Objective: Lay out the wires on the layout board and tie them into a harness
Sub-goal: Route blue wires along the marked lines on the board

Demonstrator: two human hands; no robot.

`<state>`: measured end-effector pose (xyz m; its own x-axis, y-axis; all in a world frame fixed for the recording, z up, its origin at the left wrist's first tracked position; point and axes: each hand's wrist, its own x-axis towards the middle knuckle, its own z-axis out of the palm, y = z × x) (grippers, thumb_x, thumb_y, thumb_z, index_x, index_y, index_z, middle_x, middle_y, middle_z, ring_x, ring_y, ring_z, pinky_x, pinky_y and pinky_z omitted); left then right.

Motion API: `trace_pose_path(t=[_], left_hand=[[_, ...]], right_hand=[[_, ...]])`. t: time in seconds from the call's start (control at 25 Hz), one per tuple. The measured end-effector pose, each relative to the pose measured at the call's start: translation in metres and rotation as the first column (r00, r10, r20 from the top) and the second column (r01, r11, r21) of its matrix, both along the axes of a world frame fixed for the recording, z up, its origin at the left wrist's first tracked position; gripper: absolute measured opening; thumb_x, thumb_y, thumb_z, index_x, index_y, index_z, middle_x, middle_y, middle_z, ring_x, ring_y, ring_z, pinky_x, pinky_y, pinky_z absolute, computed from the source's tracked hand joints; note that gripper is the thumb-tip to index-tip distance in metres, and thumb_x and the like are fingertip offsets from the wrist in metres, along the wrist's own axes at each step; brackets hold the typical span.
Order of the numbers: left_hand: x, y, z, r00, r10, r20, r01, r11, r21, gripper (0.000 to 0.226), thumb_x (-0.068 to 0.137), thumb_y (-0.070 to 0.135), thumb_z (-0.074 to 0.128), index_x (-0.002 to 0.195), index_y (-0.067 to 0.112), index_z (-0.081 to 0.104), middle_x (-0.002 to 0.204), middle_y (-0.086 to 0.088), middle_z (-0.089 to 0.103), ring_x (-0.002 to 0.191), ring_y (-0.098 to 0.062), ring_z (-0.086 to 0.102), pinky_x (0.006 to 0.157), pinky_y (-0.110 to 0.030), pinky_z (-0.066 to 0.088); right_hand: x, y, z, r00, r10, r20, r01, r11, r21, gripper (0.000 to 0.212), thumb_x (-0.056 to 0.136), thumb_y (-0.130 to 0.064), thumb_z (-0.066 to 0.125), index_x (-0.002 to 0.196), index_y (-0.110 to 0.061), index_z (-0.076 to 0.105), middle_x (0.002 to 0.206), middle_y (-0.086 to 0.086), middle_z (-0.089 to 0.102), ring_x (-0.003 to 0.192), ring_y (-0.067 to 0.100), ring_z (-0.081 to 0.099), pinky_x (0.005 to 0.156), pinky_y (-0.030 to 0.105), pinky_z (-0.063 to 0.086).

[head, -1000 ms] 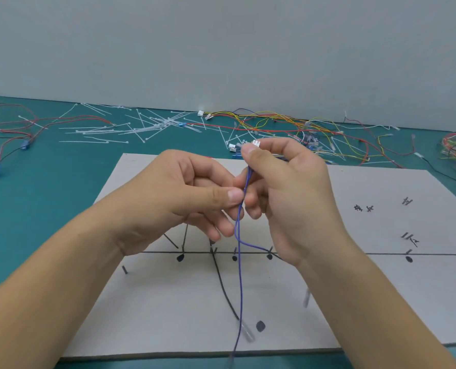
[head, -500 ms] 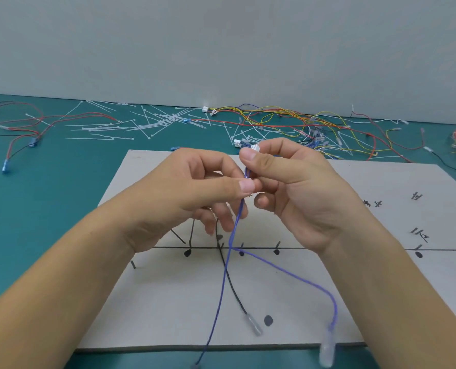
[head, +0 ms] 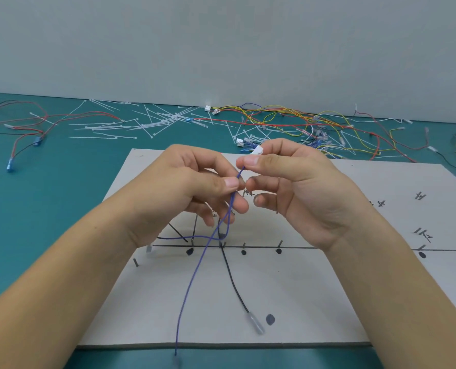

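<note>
The right hand [head: 296,187] pinches a small white plastic connector block [head: 257,150] between thumb and forefinger. At its 8 o'clock the left hand [head: 195,187] pinches the thin purple insulated wire [head: 192,283] leaving the block. The smooth strand droops towards 6 o'clock, past the near edge of the flat, matt grey layout board [head: 328,302], inked with black lines and dots. A black wire with a clear tubular sleeve [head: 235,286] lies on it. On the teal worktop [head: 48,209], white nylon cable ties [head: 152,123] lie strewn at 11 o'clock and tangled red and yellow wires [head: 288,113] at 1 o'clock.
</note>
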<state>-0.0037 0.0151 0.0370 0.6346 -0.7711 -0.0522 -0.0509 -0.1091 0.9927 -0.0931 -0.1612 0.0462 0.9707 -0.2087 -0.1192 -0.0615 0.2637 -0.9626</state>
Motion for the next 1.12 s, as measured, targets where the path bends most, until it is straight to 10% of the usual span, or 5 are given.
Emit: trace_pose_path(t=[0.36, 1.12], left_hand=[[-0.002, 0.000, 0.000, 0.998, -0.060, -0.033, 0.060, 0.998, 0.013, 0.019, 0.084, 0.013, 0.076, 0.100, 0.005, 0.068, 0.083, -0.021, 0.077, 0.057, -0.030, 0.068, 0.054, -0.031, 0.055], [-0.024, -0.010, 0.006, 0.985, 0.146, 0.095, -0.150, 0.988, 0.030, 0.017, 0.094, 0.009, 0.068, 0.079, 0.001, 0.070, 0.067, -0.018, 0.074, 0.040, -0.032, 0.065, 0.039, -0.029, 0.050]], right_hand=[[0.003, 0.001, -0.006, 0.985, -0.165, 0.057, 0.166, 0.986, -0.009, 0.030, 0.083, -0.002, 0.078, 0.111, -0.002, 0.067, 0.074, 0.007, 0.069, 0.061, 0.019, 0.067, 0.057, 0.027, 0.055], [0.006, 0.009, -0.012, 0.974, -0.194, 0.119, 0.203, 0.977, -0.070, 0.026, 0.083, 0.008, 0.075, 0.093, -0.010, 0.059, 0.069, 0.004, 0.061, 0.064, 0.025, 0.060, 0.066, 0.040, 0.046]])
